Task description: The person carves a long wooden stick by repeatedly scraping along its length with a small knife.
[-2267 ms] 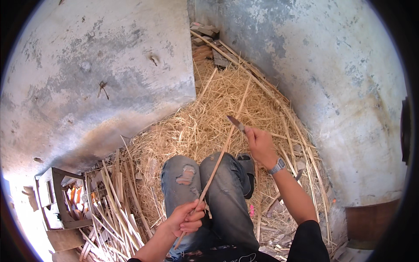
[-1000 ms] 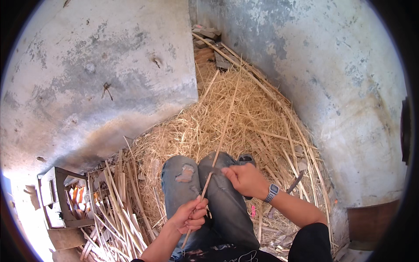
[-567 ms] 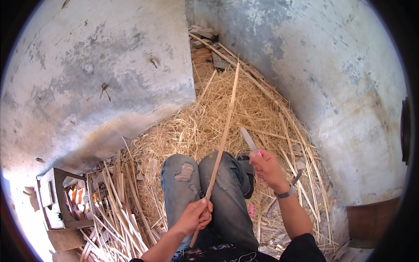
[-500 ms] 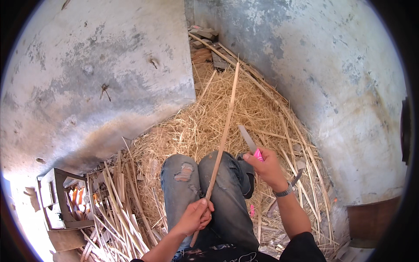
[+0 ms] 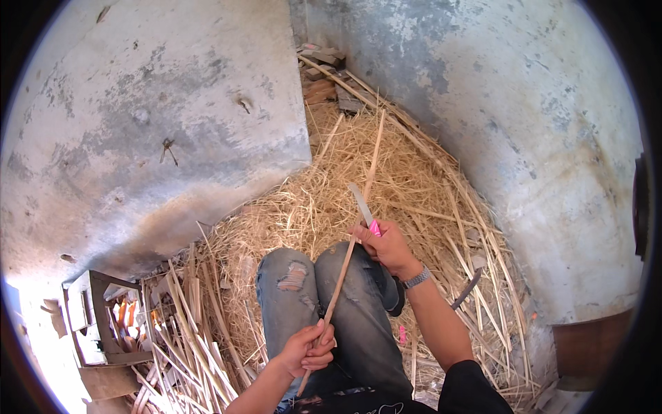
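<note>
A long, thin wooden strip [image 5: 340,281] runs from my lap away over my knees toward the straw. Near its close end my left hand [image 5: 308,350] is wrapped round it, above my jeans. My right hand [image 5: 387,245] is closed on a knife [image 5: 360,201] with a flat grey blade and a bright pink handle. The blade points away and a little left, close beside the strip, and the thumb side of this hand is at the strip over my right knee. Most of the handle is hidden inside my fingers.
Pale shavings [image 5: 331,172] cover the floor ahead. Split strips [image 5: 186,331] lie heaped at the left by a wooden frame [image 5: 114,357]; more strips [image 5: 493,276] lean along the right wall [image 5: 524,172]. A dark curved blade-like piece [image 5: 467,288] lies right of my wrist. A wall corner [image 5: 303,155] juts in from the left.
My right hand has moved left with the knife, from apart to right up against the strip. The strip's far end has shifted slightly right and nearer; my left hand still grips it.
</note>
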`<control>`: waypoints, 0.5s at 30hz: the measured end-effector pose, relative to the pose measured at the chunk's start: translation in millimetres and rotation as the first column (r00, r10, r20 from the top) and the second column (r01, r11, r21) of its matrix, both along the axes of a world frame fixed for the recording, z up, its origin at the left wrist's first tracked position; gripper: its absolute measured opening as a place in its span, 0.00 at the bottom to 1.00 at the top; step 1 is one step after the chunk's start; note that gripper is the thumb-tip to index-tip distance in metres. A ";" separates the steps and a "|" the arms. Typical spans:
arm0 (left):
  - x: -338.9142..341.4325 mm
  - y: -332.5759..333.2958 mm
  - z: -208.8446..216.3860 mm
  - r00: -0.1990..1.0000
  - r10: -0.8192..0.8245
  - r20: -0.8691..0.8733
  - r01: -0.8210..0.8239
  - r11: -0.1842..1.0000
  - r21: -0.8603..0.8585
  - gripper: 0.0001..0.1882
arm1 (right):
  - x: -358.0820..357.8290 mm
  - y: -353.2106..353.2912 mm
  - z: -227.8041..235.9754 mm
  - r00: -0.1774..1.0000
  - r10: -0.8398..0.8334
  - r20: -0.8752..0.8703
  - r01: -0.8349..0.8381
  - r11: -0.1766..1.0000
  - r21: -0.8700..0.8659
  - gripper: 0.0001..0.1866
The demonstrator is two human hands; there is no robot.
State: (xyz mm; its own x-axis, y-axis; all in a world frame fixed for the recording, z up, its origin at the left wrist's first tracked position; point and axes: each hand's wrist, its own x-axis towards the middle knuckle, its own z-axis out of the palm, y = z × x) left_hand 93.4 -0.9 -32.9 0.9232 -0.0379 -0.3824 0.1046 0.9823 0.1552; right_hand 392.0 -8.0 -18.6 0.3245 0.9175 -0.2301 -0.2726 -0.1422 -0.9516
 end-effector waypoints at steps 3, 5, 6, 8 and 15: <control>4.2 1.0 -2.3 0.978 0.016 0.206 0.037 0.968 -0.249 0.24 | 2.8 -1.8 -3.6 0.998 -0.059 -0.034 0.058 0.998 -0.026 0.13; 9.5 -4.3 10.6 0.995 0.016 -0.096 0.000 0.985 0.171 0.23 | 1.1 -2.0 -5.7 0.991 -0.122 0.062 0.122 0.992 -0.007 0.14; 11.1 -9.1 20.9 0.996 0.021 -0.090 -0.006 0.986 0.166 0.23 | -4.1 0.9 -2.6 0.971 -0.171 0.165 0.171 0.985 0.020 0.16; 18.2 -19.4 36.5 0.952 0.226 -0.206 -0.065 0.806 0.588 0.23 | -9.2 0.0 11.1 0.913 -0.165 0.372 0.181 0.983 -0.006 0.18; 17.3 -19.4 27.1 0.960 0.257 -0.109 -0.091 0.658 0.747 0.26 | -14.1 -33.3 42.0 0.685 -0.043 0.728 0.035 0.999 0.026 0.20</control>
State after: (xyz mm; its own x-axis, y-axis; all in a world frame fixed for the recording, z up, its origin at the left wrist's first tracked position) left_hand 110.7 -20.2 -5.8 0.7889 0.4830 -0.3799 0.0518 0.5638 0.8243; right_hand 377.8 -41.3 23.4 0.4219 0.9009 0.1020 0.5013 -0.1380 -0.8542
